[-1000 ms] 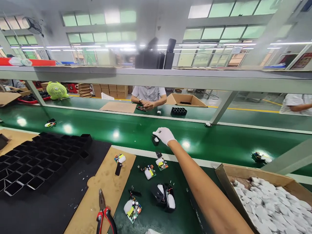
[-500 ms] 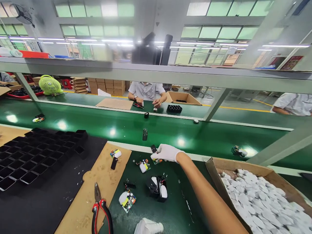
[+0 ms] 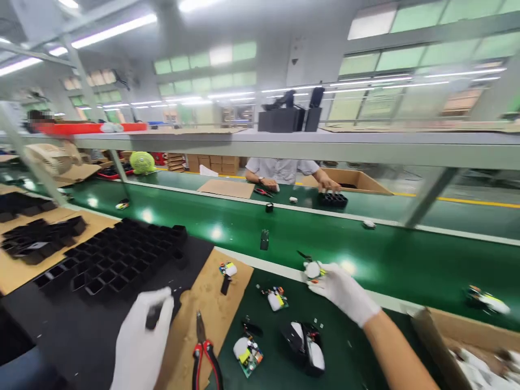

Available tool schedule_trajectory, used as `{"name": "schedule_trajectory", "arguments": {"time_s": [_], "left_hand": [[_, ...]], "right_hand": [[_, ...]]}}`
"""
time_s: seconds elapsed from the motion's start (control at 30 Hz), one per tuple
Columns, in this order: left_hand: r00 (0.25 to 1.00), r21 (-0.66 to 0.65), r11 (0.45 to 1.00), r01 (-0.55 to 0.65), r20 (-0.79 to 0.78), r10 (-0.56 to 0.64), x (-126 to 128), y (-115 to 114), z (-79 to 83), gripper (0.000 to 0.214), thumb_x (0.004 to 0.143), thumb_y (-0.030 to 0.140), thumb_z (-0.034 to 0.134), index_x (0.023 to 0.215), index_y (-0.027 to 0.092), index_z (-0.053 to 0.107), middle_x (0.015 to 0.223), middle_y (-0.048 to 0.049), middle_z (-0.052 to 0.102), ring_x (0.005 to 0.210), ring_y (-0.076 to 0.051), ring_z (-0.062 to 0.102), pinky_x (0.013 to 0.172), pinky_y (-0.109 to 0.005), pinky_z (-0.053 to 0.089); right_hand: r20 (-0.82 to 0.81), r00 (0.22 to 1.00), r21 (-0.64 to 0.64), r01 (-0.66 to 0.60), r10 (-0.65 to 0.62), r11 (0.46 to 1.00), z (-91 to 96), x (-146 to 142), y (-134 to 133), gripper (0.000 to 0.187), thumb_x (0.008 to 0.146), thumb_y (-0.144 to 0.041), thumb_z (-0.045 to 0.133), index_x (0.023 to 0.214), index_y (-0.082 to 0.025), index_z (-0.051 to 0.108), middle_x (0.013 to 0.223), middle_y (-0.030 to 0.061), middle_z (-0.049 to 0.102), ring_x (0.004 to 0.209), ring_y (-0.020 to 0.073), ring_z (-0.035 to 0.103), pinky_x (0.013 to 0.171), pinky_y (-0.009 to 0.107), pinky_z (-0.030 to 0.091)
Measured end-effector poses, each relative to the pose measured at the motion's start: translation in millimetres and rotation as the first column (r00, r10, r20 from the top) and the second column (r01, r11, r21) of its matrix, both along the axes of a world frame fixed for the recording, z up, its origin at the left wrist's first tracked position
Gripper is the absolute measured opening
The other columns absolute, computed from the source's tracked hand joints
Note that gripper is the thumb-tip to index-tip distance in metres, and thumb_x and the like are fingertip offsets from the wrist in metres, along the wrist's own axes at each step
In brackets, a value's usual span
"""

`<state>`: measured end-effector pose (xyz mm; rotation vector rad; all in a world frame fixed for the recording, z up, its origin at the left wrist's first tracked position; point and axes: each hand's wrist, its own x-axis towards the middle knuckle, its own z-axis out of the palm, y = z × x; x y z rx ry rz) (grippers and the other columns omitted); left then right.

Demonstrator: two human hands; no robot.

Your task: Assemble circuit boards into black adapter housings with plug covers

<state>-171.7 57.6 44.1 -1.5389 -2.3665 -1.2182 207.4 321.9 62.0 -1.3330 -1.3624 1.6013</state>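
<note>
My right hand (image 3: 345, 290), in a white glove, grips a small circuit board (image 3: 313, 269) with a white pad and yellow tape at the near edge of the green conveyor belt. My left hand (image 3: 142, 338), also gloved, is over the black mat with thumb and fingers curled together; a dark patch shows between them, and I cannot tell whether it is a held part or the mat. Red-and-black pliers (image 3: 206, 355) lie beside it. Between my hands are more circuit boards (image 3: 247, 355) and black casings (image 3: 304, 346) with white pads inside.
Rows of open black casings (image 3: 125, 254) cover the mat at left. A cardboard box (image 3: 442, 330) of white pads stands at right. Parts sit on the belt (image 3: 227, 222). A shelf beam (image 3: 284, 145) crosses above. Opposite, a co-worker's hand (image 3: 329, 184) touches a black tray (image 3: 333, 200).
The view has swung left. My left hand has gone from the bottom middle to over the black mat. My right hand has raised the board toward the belt. The co-worker's hand has reached the black tray.
</note>
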Motion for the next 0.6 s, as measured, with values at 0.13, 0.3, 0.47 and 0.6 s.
{"name": "schedule_trajectory", "arguments": {"time_s": [0.13, 0.3, 0.47, 0.6], "left_hand": [[0.98, -0.08, 0.993, -0.086, -0.184, 0.07, -73, 60, 12.7, 0.033, 0.1, 0.028, 0.065, 0.128, 0.014, 0.075, 0.133, -0.0239, 0.071, 0.135, -0.044, 0.059, 0.115, -0.067, 0.046], [0.968, -0.159, 0.987, 0.002, -0.246, -0.042, -78, 112, -2.2, 0.012, 0.091, 0.02, 0.076, 0.102, 0.019, 0.079, 0.145, -0.0227, 0.067, 0.149, -0.046, 0.048, 0.119, -0.068, 0.04], [0.985, -0.096, 0.993, 0.072, -0.147, -0.085, -55, 113, 1.7, 0.011, 0.089, 0.008, 0.068, 0.084, 0.018, 0.069, 0.133, -0.0229, 0.066, 0.142, -0.047, 0.055, 0.111, -0.068, 0.048], [0.96, 0.02, 0.96, 0.278, -0.002, -0.278, -2, 91, 26.0, 0.024, 0.084, 0.012, 0.075, 0.098, 0.022, 0.059, 0.129, -0.0127, 0.065, 0.122, -0.027, 0.071, 0.105, -0.042, 0.061]], "right_hand": [[-0.23, 0.969, -0.034, 0.089, -0.094, 0.995, 16.7, 7, 3, 0.017, 0.104, -0.022, 0.062, 0.097, -0.023, 0.077, 0.091, 0.0064, 0.085, 0.077, 0.0157, 0.081, 0.079, 0.022, 0.07], [-0.281, 0.948, -0.044, 0.143, -0.15, 0.989, 39.8, -5, -7, 0.012, 0.102, -0.026, 0.07, 0.107, -0.025, 0.08, 0.101, 0.0059, 0.087, 0.089, 0.0163, 0.083, 0.082, 0.019, 0.07], [-0.281, 0.949, 0.024, 0.156, -0.143, 0.988, 68.2, -19, -23, 0.027, 0.092, -0.04, 0.083, 0.114, -0.025, 0.081, 0.118, 0.0075, 0.084, 0.11, 0.022, 0.081, 0.087, 0.02, 0.069], [-0.168, 0.984, 0.247, 0.1, -0.059, 0.964, 95.1, -36, -58, 0.05, 0.082, -0.068, 0.088, 0.108, -0.026, 0.08, 0.12, 0.0076, 0.081, 0.112, 0.025, 0.076, 0.084, 0.023, 0.067]]}}
